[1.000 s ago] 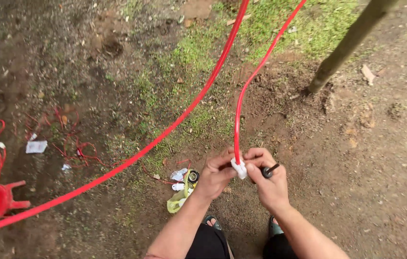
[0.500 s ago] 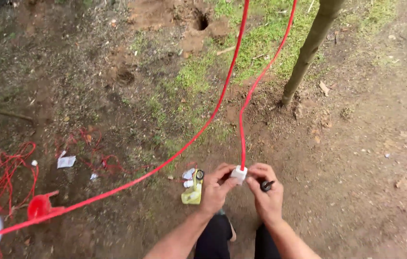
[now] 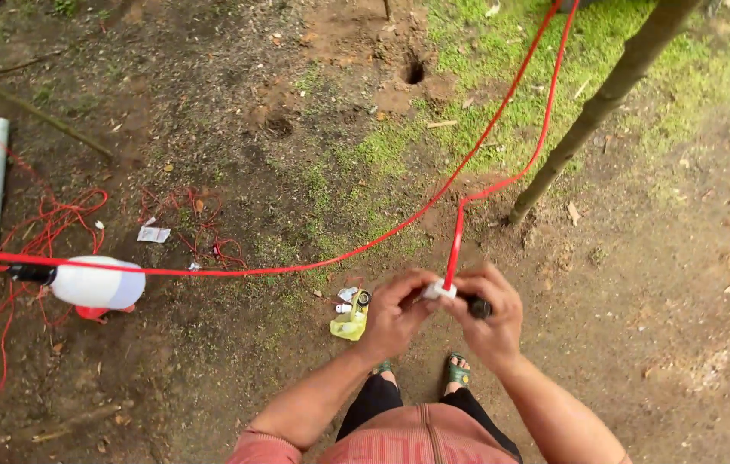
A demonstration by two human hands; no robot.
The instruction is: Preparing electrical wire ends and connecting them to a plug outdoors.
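left hand (image 3: 395, 316) closed, pinching white connector (image 3: 439, 290) on red cable (image 3: 455, 245) | right hand (image 3: 492, 318) closed around black tool (image 3: 477, 307), fingertips touching connector | both over dirt ground (image 3: 640, 344)

We have a single view, from a camera worn on the person's head, and it looks steeply down over the chest and forearms to the ground in front of the feet. Nearest to us, low in the middle of the picture, are the left hand (image 3: 395, 316) and the right hand (image 3: 492, 320), close together. Beyond them we see bare soil, and farther off, toward the top right, a grass patch (image 3: 502, 94) and a leaning tree trunk (image 3: 592, 112). With no second view, nothing in the scene is shared between cameras.
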